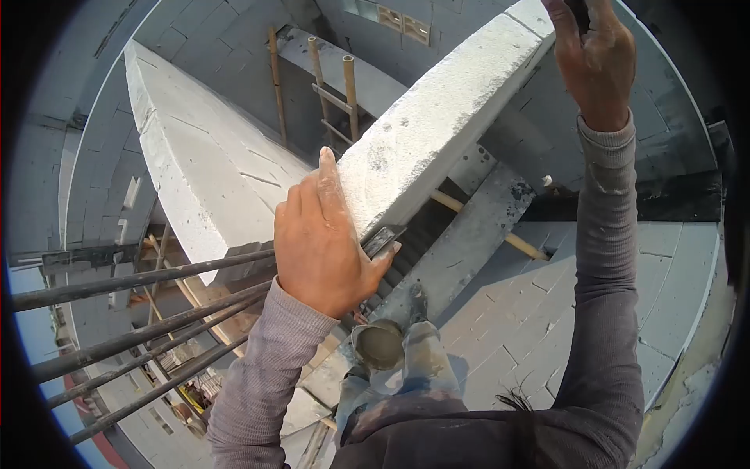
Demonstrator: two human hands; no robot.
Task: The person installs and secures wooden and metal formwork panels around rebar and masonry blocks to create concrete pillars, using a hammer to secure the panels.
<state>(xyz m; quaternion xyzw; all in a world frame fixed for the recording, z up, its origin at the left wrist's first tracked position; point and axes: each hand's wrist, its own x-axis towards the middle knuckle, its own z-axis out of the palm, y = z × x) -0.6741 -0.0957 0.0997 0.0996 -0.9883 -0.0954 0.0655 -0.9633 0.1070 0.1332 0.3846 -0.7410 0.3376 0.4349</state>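
Observation:
At the near end of a white block wall [437, 117], my left hand [320, 238] lies against its top, index finger stretched along the white surface. Its thumb is bent round the end of a flat grey metal-looking bar [380, 241] at the wall's corner. Close to the wall's far end, my right hand [600, 66] is raised, cut off by the top edge of the view. Its fingers are bent toward a dark gap; what they hold, if anything, I cannot tell. Another white wall [211, 148] stands to the left, angled toward the first.
Several dark steel rods [148, 277] reach in from the left up to my left wrist. Down between my legs is a round container [379, 344] with grey contents. A grey-stained plank [469, 234] lies below the wall. Bamboo poles [350, 94] stand beyond. Pale block surface [508, 313] spreads at lower right.

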